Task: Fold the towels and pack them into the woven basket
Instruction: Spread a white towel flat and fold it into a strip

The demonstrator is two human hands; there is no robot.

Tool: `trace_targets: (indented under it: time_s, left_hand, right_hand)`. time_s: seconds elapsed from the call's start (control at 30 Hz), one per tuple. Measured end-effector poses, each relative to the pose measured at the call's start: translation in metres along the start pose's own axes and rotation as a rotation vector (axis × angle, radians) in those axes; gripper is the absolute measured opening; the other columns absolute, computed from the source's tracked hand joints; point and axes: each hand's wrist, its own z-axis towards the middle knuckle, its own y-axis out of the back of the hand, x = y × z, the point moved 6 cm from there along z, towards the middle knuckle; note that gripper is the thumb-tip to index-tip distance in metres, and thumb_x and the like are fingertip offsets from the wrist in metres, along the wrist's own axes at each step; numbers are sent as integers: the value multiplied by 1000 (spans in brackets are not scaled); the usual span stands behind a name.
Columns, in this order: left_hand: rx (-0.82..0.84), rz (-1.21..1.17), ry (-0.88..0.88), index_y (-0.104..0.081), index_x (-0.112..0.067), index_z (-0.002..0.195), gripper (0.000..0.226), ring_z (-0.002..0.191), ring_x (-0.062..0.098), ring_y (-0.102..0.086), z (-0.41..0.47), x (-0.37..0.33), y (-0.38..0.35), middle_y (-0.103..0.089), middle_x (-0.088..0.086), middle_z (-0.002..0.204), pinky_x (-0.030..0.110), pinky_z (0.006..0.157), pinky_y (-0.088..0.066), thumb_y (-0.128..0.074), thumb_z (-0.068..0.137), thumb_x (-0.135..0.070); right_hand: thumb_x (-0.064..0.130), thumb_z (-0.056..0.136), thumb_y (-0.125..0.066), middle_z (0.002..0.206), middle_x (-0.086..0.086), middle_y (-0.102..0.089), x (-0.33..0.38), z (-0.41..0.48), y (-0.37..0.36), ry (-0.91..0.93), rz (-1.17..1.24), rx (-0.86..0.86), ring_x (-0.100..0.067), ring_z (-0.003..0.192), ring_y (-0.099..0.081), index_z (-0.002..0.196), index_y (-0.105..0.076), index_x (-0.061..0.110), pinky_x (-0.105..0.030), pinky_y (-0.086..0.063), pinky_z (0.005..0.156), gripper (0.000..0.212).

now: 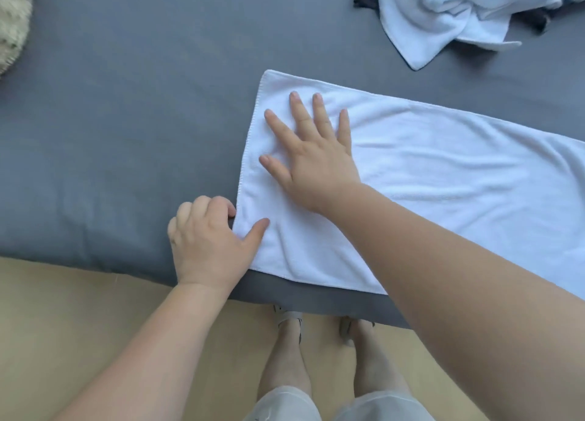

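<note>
Bare forearms frame the white towel (427, 180), flat on the grey bed (126, 135), apparently folded once. Left hand (209, 240) pinches its 7 o'clock corner; right hand (311, 154) presses splayed on top. Unfolded towels (443, 15) heaped at 1 o'clock. Basket unseen; packing outstanding.

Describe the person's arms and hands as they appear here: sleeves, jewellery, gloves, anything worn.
Both arms are bare from the frame's edge to the fingertips: no sleeves show. The left hand and the right hand wear no gloves, and no rings, watch or bracelets are visible. Fingernails are short and unpainted. Lower down, light grey shorts and pale sandals show.
</note>
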Motion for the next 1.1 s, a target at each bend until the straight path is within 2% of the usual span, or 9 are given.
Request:
trace_targets:
  time_s: [0.07, 0.13, 0.23, 0.37, 0.57, 0.7, 0.8, 0.97, 1.1]
  left_hand:
    - [54, -40, -24, -51, -19, 73, 41, 77, 24, -44, 1, -5, -1, -49, -5, 74, 39, 75, -38, -76, 77, -52]
    - [131, -89, -5, -52, -20, 72, 35, 78, 23, -46, 4, -9, -2, -50, -7, 74, 39, 76, -40, -74, 81, -45]
    - [185, -170, 33, -49, -21, 70, 29, 77, 23, -50, 10, -13, 3, -52, -8, 72, 40, 73, -44, -72, 84, -33]
    - [240, -301, 81, -46, -19, 75, 23, 62, 23, -47, 13, -12, 8, -46, -6, 63, 38, 59, -43, -67, 83, -17]
    - [256, -324, 148, -39, -21, 80, 28, 60, 25, -48, 8, -1, 12, -48, 0, 63, 41, 56, -45, -67, 81, -19]
    - [243, -318, 183, -42, -24, 91, 30, 66, 20, -58, 4, 6, 14, -57, -2, 66, 44, 62, -52, -71, 82, -29]
    - [266, -331, 212, -49, -26, 99, 36, 70, 14, -60, 3, 8, 16, -60, -5, 66, 41, 66, -53, -76, 80, -38]
    - [317, -341, 208, -52, -21, 73, 25, 63, 19, -57, -4, 4, 16, -57, -2, 61, 41, 59, -52, -74, 78, -30]
    - [340, -376, 177, -53, -23, 73, 14, 59, 17, -53, -11, -6, 17, -56, -5, 61, 35, 55, -47, -65, 77, -18]
  right_hand:
    - [69, 97, -26, 170, 0, 7, 3, 11, -1, -12, -23, 24, -31, 155, 10, 157, -14, 48, -60, 5, 121, 64]
    - [66, 96, -36, 168, -4, -10, 8, 16, 9, -11, -23, -55, -34, 152, -12, 153, -27, 49, -53, -11, 120, 60]
    - [65, 96, -40, 152, -7, -35, 20, 23, 22, -9, -19, -141, -32, 130, -37, 149, -39, 48, -44, -30, 104, 56]
    - [66, 97, -34, 149, -5, -34, 32, 34, 18, 16, -94, -48, -30, 127, -36, 150, -35, 48, -42, -31, 100, 56]
    - [54, 102, -30, 157, -1, -26, 33, 43, 20, -70, -128, -61, -30, 131, -33, 157, -24, 20, -43, -30, 99, 65]
    - [56, 102, -29, 156, -6, -26, 38, 48, 24, -24, -176, -10, -31, 131, -33, 157, -19, 37, -46, -30, 101, 60]
    - [55, 102, -27, 158, -6, -22, 38, 54, 24, -55, -204, 65, -31, 134, -30, 159, -18, 28, -46, -29, 103, 64]
    - [54, 100, -36, 152, -1, -30, 37, 57, 25, -86, -188, 48, -28, 129, -35, 153, -31, 13, -41, -32, 93, 67]
    - [54, 101, -35, 146, -3, -34, 37, 60, 35, -42, -131, 80, -30, 128, -36, 147, -37, 31, -40, -32, 88, 52]
